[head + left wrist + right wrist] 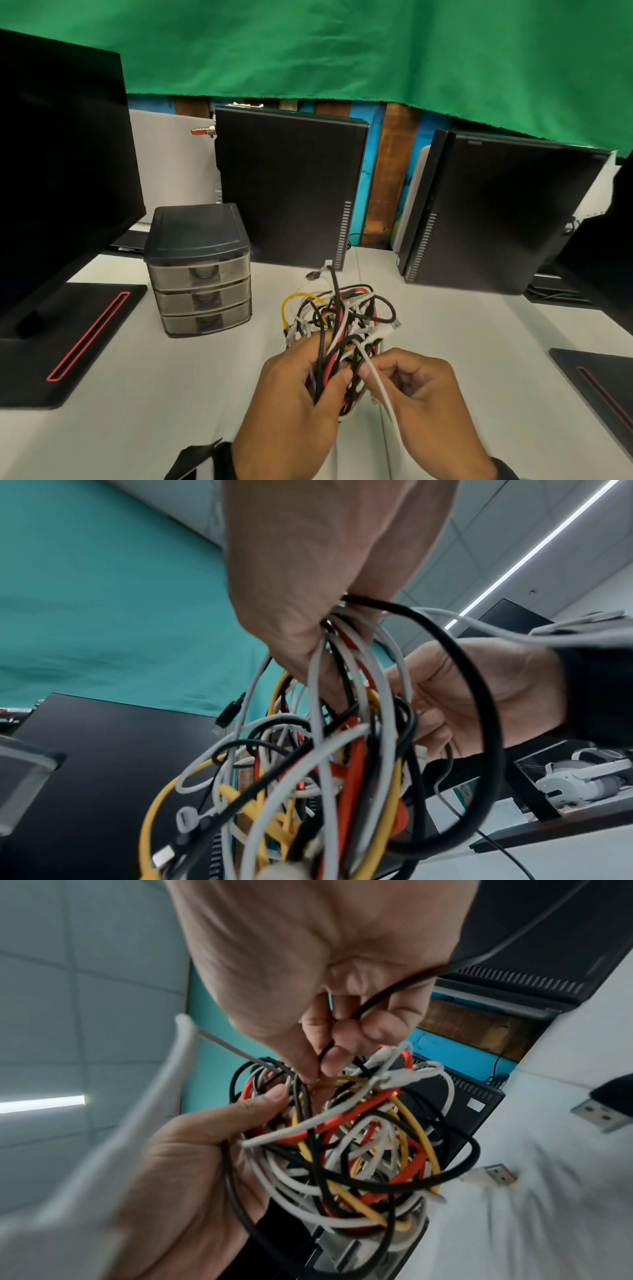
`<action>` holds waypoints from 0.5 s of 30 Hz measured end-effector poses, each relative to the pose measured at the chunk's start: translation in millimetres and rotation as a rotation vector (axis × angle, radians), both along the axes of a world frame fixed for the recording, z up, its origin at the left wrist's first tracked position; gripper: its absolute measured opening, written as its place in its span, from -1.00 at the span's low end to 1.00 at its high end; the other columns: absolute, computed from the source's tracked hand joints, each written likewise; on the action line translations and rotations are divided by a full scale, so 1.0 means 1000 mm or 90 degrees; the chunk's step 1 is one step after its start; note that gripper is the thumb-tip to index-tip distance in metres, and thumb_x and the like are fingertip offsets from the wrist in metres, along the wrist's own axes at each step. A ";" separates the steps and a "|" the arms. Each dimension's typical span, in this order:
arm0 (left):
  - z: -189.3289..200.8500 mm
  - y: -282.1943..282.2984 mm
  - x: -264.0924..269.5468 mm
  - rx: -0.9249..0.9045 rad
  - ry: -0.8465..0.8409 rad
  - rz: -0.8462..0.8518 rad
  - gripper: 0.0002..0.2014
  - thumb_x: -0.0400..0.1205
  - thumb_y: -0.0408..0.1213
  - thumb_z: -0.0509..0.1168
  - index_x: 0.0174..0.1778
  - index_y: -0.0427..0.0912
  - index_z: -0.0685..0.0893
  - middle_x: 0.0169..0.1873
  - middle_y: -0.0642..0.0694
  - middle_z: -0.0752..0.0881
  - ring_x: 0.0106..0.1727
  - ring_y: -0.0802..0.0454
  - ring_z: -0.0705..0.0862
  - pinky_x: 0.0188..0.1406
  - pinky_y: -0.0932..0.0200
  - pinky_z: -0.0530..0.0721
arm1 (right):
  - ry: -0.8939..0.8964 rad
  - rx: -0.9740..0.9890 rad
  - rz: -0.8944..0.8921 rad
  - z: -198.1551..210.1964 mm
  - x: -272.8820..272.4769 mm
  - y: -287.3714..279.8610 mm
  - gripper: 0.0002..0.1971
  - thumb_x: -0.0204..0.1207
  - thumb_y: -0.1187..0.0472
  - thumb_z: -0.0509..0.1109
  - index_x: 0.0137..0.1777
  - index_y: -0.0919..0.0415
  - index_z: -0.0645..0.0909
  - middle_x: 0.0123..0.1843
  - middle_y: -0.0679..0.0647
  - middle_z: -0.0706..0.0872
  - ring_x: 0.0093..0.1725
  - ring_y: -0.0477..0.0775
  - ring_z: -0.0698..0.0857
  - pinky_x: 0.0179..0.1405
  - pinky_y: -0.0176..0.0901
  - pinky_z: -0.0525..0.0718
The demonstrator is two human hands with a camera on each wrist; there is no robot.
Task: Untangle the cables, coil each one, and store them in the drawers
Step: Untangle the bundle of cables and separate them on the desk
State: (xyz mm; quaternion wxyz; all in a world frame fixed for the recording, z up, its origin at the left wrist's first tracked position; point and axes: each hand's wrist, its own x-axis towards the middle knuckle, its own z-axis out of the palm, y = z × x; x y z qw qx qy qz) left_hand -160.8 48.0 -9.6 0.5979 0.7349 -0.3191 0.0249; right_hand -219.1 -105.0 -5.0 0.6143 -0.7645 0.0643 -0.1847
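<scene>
Bare table (137, 404) surrounds the drawer unit (200, 270); towers (291, 185) behind.

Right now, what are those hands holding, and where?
Left hand grips the cable tangle at its near end; right hand pinches a white cable leaving it.

A tangled bundle of cables (339, 322) held above the table; three-drawer unit (200, 270) stands left, drawers closed.
</scene>
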 end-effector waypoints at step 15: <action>0.014 0.011 0.007 0.080 -0.272 0.040 -0.51 0.52 -0.47 0.37 0.31 0.11 0.71 0.10 0.33 0.75 0.11 0.36 0.72 0.09 0.53 0.58 | -0.262 -0.490 -0.126 0.101 -0.018 -0.025 -0.87 0.53 0.01 0.47 -0.18 -0.03 0.80 -0.27 -0.23 0.73 -0.14 -0.09 0.70 -0.12 -0.32 0.59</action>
